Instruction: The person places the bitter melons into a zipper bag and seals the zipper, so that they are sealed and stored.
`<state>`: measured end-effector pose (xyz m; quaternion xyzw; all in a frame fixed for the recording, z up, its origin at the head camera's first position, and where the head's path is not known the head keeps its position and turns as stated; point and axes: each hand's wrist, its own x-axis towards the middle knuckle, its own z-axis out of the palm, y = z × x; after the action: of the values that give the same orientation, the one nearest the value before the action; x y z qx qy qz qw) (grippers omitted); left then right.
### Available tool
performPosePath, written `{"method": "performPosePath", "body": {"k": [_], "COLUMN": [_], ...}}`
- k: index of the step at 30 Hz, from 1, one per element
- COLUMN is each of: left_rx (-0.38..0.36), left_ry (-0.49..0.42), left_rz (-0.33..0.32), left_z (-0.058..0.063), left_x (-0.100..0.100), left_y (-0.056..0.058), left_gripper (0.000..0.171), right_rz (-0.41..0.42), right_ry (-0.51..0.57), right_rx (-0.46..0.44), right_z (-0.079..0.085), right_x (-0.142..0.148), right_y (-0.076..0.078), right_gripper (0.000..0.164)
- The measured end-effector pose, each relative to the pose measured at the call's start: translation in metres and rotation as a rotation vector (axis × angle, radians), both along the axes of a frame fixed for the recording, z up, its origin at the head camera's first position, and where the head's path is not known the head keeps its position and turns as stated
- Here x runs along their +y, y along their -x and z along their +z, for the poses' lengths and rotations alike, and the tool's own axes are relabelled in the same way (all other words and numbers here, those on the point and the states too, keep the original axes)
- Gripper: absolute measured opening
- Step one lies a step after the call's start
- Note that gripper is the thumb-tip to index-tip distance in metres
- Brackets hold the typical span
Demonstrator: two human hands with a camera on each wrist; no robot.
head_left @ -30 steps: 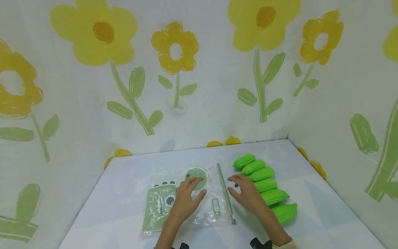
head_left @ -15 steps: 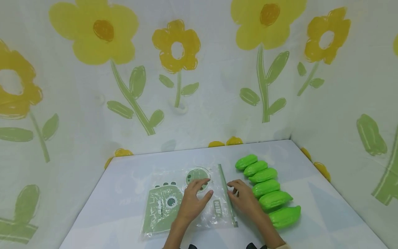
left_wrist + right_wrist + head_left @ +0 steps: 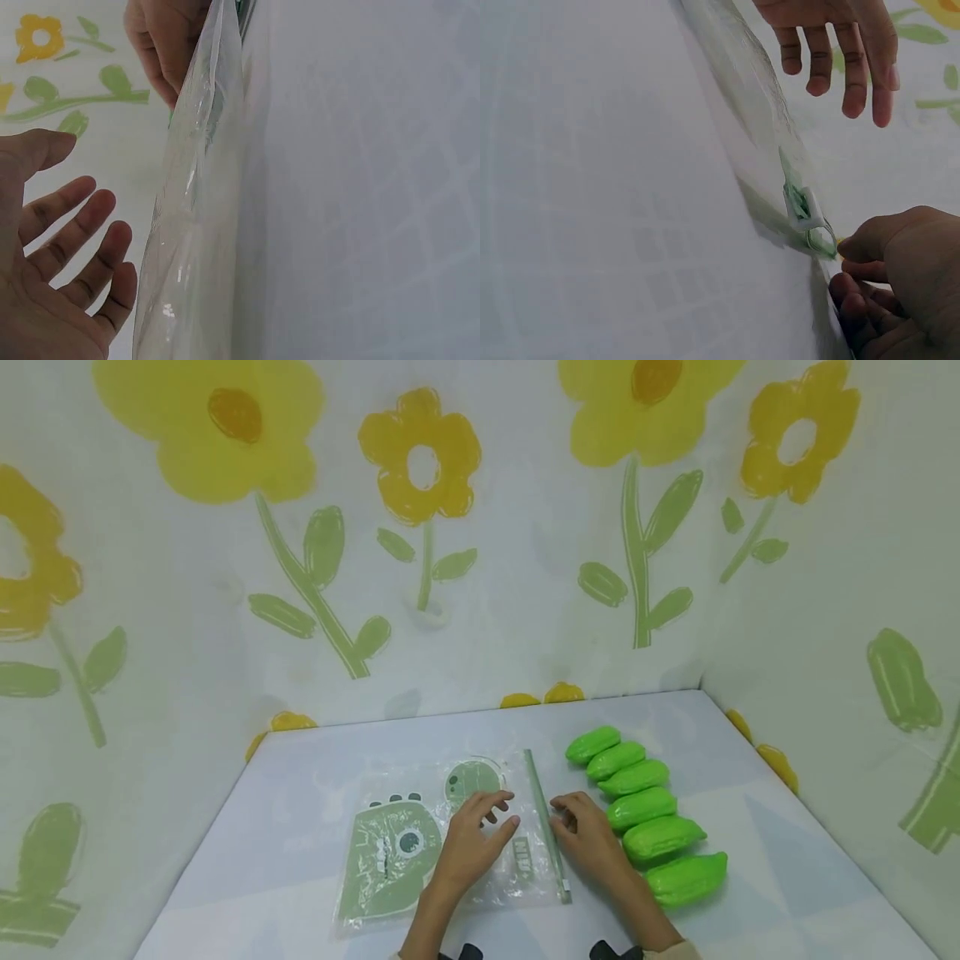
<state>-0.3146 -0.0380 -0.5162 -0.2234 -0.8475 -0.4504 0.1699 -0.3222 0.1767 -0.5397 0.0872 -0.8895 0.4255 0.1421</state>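
A clear zip bag with a green cartoon print lies flat on the table, its green zip strip on the right side. My left hand hovers over the bag's right half with fingers spread and slightly bent, holding nothing. Just beside the zip strip is my right hand, its thumb and fingers loosely bent and the fingertips right at the strip's outer edge. In the right wrist view, a white slider sits on the strip's near end, close to the right thumb.
Several bright green, glossy, tapered pieces lie in a row to the right of my right hand. The pale table meets a flower-printed cloth wall at the back and both sides.
My left hand has moved right over the bag, towards the zip strip. The right hand has drawn its fingers in more beside the strip. Bag and green pieces stay put.
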Motion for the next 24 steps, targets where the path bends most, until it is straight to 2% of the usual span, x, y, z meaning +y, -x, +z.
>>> {"method": "performPosePath", "body": {"k": [4, 7, 12, 17, 21, 24], "left_rx": [-0.022, -0.035, -0.087, -0.18, -0.185, -0.193], "left_ry": [0.004, 0.009, 0.022, 0.042, 0.047, 0.042], "left_rz": [0.022, 0.021, -0.02, -0.056, -0.08, -0.103], "left_z": [-0.0021, -0.0035, -0.0024, -0.0032, -0.0052, -0.0043], "left_x": [-0.0012, -0.0007, 0.001, -0.0006, -0.0002, 0.0025], "left_y": [-0.0007, 0.0005, 0.0024, 0.0026, 0.0041, 0.0056], "left_gripper": [0.032, 0.034, 0.038, 0.039, 0.037, 0.042], "right_rz": [0.017, 0.028, 0.019, 0.042, 0.057, 0.065], "right_ry": [0.048, 0.054, 0.027, -0.004, -0.047, -0.076], "right_rx": [-0.051, -0.045, 0.006, -0.021, -0.017, 0.009], "right_z": [-0.0051, -0.0071, -0.0076, -0.0059, -0.0068, -0.0088], "right_x": [0.0007, 0.0022, 0.0052, 0.0032, -0.0001, -0.0025], "right_y": [0.0016, 0.0024, 0.0029, 0.0018, 0.0006, 0.0013], "right_gripper": [0.021, 0.022, 0.023, 0.025, 0.028, 0.029]}}
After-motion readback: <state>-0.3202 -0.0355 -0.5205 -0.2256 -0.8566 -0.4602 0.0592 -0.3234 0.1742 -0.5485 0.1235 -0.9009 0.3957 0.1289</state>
